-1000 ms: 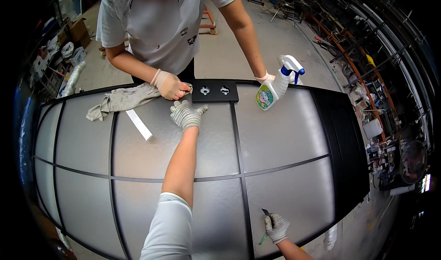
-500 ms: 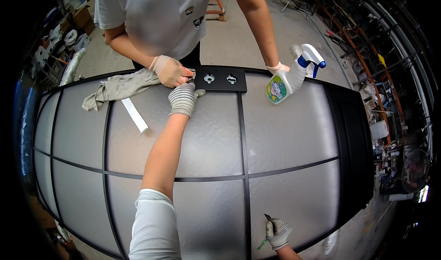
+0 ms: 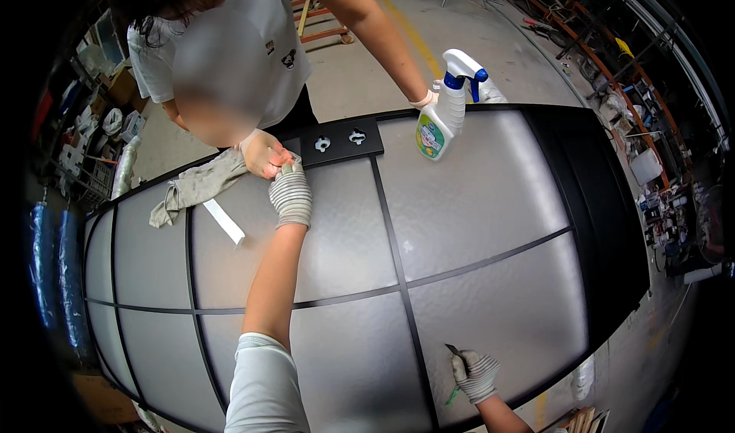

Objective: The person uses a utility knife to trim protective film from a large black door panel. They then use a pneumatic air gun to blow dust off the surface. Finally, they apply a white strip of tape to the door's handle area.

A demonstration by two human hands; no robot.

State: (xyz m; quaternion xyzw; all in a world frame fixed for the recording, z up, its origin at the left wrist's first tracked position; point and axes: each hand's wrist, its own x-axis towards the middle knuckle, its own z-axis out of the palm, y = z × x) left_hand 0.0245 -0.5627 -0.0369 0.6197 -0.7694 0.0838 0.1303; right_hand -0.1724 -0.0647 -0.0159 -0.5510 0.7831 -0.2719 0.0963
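Two cut-outs [image 3: 322,144] mark the black plate [image 3: 340,143], in place on the gridded panel [image 3: 490,310], far side; work beside it seems unfinished. There the left hand [image 3: 291,197], fingers curled, meets a co-worker's hand [image 3: 262,154], any hold hidden; the right hand [image 3: 477,376] grips a dark blade [image 3: 454,350].

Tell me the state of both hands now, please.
Left hand: beside the co-worker's hand; grip cannot be told.
Right hand: closed on a dark-bladed tool.

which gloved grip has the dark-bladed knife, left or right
The right grip, low over the near side of the black-framed panel: the dark-bladed knife juts from it. The left grip, by the co-worker's hand, shows no blade.
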